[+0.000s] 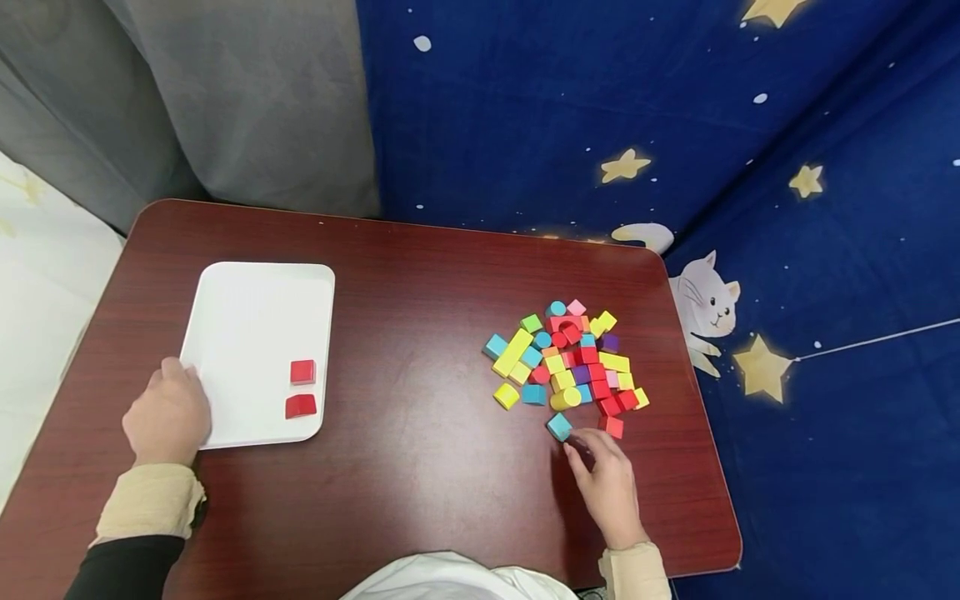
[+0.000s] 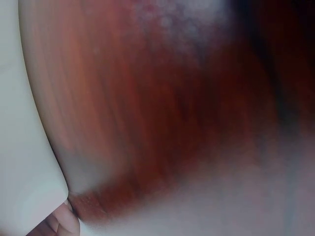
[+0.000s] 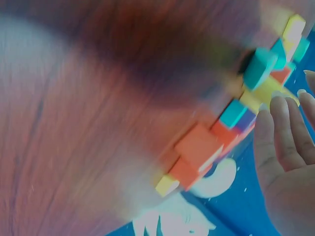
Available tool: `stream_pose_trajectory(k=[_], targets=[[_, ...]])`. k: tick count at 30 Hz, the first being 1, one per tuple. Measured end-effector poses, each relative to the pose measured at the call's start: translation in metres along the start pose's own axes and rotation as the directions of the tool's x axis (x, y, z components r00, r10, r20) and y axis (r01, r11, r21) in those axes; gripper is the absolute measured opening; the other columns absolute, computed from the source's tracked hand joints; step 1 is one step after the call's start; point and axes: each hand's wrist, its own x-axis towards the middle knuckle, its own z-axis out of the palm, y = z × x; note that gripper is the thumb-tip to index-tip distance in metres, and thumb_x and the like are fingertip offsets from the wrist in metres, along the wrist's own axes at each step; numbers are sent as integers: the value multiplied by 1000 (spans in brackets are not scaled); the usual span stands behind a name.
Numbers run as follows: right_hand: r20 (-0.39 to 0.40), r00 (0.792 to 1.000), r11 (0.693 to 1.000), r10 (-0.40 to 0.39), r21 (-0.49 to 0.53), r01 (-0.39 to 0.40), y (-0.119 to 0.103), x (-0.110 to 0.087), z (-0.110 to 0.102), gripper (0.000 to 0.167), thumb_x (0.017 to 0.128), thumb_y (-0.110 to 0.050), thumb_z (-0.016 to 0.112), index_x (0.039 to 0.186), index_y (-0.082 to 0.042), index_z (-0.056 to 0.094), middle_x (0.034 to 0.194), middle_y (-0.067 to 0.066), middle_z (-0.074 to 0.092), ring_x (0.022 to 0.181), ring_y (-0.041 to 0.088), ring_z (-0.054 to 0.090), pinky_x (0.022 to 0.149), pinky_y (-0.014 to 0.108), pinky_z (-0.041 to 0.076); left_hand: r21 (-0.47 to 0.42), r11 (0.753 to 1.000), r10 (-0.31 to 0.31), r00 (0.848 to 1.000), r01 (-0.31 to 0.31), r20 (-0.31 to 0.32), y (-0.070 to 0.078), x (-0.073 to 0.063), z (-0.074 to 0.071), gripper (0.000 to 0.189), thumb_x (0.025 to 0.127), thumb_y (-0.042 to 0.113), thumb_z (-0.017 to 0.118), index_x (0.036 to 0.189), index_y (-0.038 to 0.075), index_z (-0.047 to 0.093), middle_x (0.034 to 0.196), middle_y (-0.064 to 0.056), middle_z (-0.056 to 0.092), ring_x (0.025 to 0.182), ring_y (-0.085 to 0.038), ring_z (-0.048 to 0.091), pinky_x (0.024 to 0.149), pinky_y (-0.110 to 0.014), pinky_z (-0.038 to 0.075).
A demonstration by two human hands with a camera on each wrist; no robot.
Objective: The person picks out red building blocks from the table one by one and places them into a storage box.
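My left hand (image 1: pixel 167 414) holds the left edge of a white tray (image 1: pixel 258 333); in the left wrist view some fingers (image 2: pixel 66 221) show by the tray's corner. Two red blocks lie on the tray, a square one (image 1: pixel 303 372) and one with a curved edge (image 1: pixel 301 406). My right hand (image 1: pixel 606 483) is just beside a blue block (image 1: pixel 559 427) at the near side of a block pile. Its thumb and fingers are apart. In the right wrist view the fingers (image 3: pixel 281 128) look straight, with a teal block (image 3: pixel 260 68) just past their tips.
Several wooden blocks in yellow, red, blue, purple, green and pink lie heaped on the right of the brown table (image 1: pixel 405 375). A single red block (image 1: pixel 611 427) sits next to the right hand. Grey and blue curtains (image 1: pixel 525 108) hang behind the table.
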Motion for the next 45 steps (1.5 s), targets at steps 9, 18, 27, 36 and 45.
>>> stream_pose_trajectory(k=[9,18,27,36,45], targets=[[11,999,997,31,-77,-30,24,12,-15,30,80,-8,85,109,-8,75,107,11,73,96,28,70,85,49,58,-3,1000,7,1000,-7,0,0,0,-1,38,108,20,29,111,-17,40,84,-35,52,65,-58,58,45,-52,38],[18,1000,987,21,-159,-18,43,21,-19,37,78,-7,86,112,-5,72,113,16,71,100,33,66,84,53,57,-4,1000,-3,1000,3,-6,2,-1,-2,38,109,21,31,110,-16,41,84,-35,52,65,-58,58,45,-53,39],[113,988,978,107,-193,-84,47,27,-19,44,82,-11,84,122,-3,68,122,20,66,108,39,63,91,55,55,-8,1000,-1,1000,1,-12,2,-1,-1,39,108,21,32,110,-17,42,84,-35,52,65,-58,58,46,-54,39],[97,990,980,98,-184,-79,51,28,-14,45,80,-5,83,122,-1,65,116,21,67,103,38,67,90,56,56,-14,1000,-2,1000,2,-15,2,-1,-2,38,109,21,32,111,-16,41,84,-35,52,67,-59,58,46,-55,39],[79,991,978,109,-190,-92,54,27,-7,44,82,-8,82,121,-2,64,110,22,67,95,38,68,83,56,57,-29,1000,8,998,-10,-59,3,-3,0,37,108,21,33,107,-15,42,82,-35,52,65,-60,57,44,-55,37]])
